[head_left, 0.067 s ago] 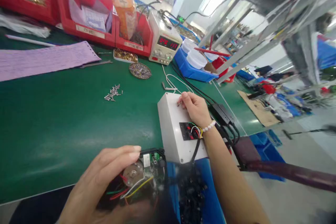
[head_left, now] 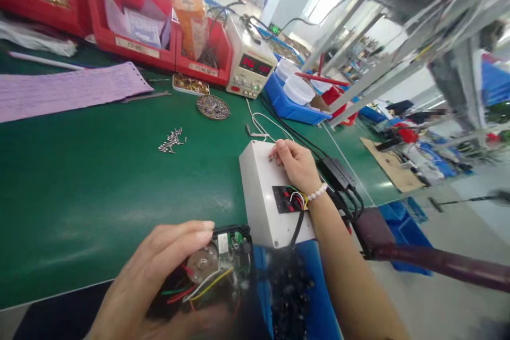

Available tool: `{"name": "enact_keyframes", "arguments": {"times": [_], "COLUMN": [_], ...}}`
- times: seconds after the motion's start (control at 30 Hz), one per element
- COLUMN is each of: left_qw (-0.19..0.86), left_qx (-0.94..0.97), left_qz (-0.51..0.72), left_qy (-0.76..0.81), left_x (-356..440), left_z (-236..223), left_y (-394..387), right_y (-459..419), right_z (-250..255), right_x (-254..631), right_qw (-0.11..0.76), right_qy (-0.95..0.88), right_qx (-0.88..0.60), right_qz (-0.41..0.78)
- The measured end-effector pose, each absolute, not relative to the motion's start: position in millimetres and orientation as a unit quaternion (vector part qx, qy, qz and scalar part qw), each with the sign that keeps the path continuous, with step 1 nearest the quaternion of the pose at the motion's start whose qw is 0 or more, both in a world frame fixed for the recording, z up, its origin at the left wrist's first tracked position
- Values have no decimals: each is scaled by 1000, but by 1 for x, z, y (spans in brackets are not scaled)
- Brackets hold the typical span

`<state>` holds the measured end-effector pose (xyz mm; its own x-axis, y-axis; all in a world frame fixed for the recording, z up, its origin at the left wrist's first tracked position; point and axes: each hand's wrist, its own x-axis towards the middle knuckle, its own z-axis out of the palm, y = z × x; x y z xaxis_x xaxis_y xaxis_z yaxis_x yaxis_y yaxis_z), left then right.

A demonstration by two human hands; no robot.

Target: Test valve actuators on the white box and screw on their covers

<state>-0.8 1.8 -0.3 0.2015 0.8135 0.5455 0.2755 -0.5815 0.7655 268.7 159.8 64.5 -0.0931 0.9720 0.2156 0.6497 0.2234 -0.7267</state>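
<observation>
At the bottom, my left hand (head_left: pixel 155 271) is wrapped round a black-cased device with an exposed circuit board (head_left: pixel 235 247). A round metal disc and loose red, white, yellow and green wires show in its casing; the lower part is blurred and dark. My right hand (head_left: pixel 297 164) rests on a white box (head_left: pixel 261 186), fingertips pinching a small metal part that looks like a toggle switch (head_left: pixel 271 158). Behind the right wrist, coloured wires from a black cable join a black terminal block (head_left: pixel 282 200) on this box.
Small screws (head_left: pixel 171 141) lie loose on the green table (head_left: pixel 119 180). At the back stand red bins (head_left: pixel 131 53) and a power supply (head_left: pixel 251 64) with a lit red display. A blue bin (head_left: pixel 324 297) of black parts sits below the white box. A black adapter (head_left: pixel 337 172) lies at right.
The red digits on the power supply display have changed. Both hands, the device and the white box stay in place.
</observation>
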Motion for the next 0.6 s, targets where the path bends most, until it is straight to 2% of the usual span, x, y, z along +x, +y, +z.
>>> {"name": "enact_keyframes", "arguments": {"times": [0.33, 0.6], "left_qw": [277, 245], "left_qx": [706, 632], "left_qz": [504, 437], "left_qy": [413, 591], "left_x": [-2, 10], "left_z": [0, 6], "left_y": [-1, 16], "right_y": [164, 160], "right_z": [60, 71], "right_x": [271, 264], "right_qw": [352, 338], "right_qy": [-680, -678], "right_qx": [-593, -611], "right_qz": [248, 231]}}
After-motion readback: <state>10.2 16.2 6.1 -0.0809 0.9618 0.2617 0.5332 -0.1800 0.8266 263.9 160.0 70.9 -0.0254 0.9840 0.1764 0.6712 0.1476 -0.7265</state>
